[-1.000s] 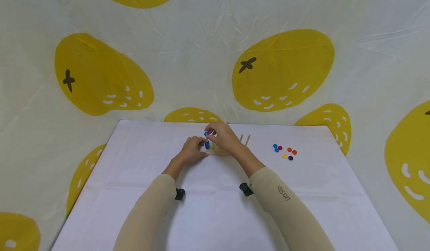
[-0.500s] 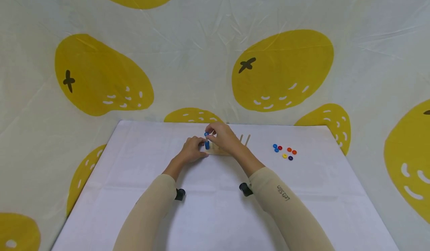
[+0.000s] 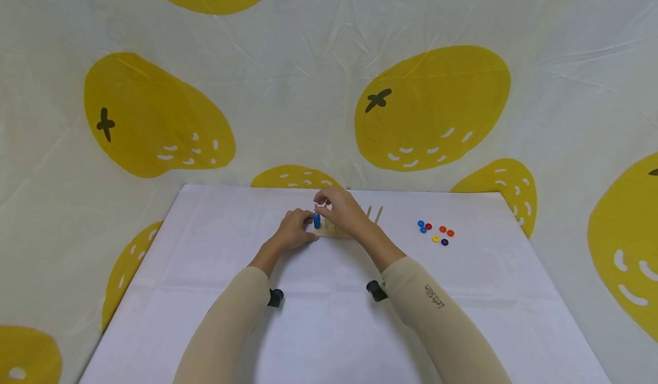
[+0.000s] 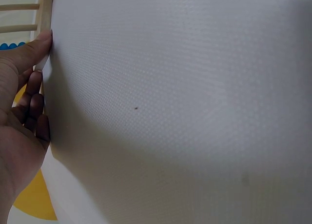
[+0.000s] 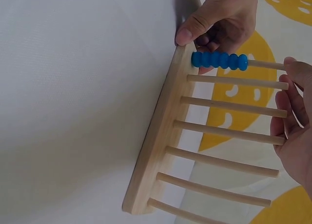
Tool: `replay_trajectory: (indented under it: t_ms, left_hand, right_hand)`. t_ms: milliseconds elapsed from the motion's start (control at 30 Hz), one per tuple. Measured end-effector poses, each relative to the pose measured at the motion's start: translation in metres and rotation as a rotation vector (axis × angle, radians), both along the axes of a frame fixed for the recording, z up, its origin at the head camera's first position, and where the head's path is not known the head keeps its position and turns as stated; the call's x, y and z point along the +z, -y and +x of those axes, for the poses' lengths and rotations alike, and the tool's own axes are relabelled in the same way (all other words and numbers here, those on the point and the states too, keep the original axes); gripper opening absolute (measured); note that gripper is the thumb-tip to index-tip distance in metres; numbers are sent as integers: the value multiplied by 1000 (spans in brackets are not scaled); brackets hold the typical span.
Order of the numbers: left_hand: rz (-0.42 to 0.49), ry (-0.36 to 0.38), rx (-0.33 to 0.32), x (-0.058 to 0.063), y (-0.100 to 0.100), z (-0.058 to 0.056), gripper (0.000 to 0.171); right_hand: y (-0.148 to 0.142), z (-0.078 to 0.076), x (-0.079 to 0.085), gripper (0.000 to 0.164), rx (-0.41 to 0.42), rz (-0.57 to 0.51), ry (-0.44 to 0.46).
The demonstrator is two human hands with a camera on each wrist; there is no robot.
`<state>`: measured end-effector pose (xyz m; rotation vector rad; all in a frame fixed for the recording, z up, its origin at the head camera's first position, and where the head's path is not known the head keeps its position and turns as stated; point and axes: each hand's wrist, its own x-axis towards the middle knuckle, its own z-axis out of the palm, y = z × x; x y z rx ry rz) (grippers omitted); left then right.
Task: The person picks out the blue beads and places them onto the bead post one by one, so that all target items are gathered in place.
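A wooden peg rack (image 5: 161,121) stands on the table, with a row of upright pegs along its base. The end peg carries a stack of several blue beads (image 5: 220,60), its upper part bare. My left hand (image 3: 294,228) grips that end of the base, thumb on the front side and fingers behind, also seen as the left hand (image 4: 22,87) in its own wrist view. My right hand (image 3: 340,208) is at the top of the beaded peg, fingertips right at its tip and no bead showing between them. In the right wrist view that right hand (image 5: 297,116) enters from the edge.
To the right of the rack lie loose beads: blue (image 3: 421,223), red (image 3: 429,226), orange (image 3: 443,229), yellow (image 3: 436,239) and dark purple (image 3: 444,242). A white cloth covers the table (image 3: 329,327). A fruit-patterned sheet (image 3: 298,87) hangs close behind its far edge.
The blue bead at my right fingertips has left them and gone down the end peg onto the blue stack. Both hands have stayed nearly in place.
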<state>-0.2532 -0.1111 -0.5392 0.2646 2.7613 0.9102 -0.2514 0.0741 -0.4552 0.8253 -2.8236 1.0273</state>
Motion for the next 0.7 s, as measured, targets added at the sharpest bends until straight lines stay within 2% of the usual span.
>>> replay_trajectory:
  t_ms: [333, 700]
  left_hand:
    - [5, -17, -11, 1, -1, 1, 60]
    - [-19, -17, -20, 2, 0, 0, 63]
  right_hand:
    - [-13, 9, 7, 20, -53, -31, -75]
    - [-43, 25, 17, 24, -57, -83, -246]
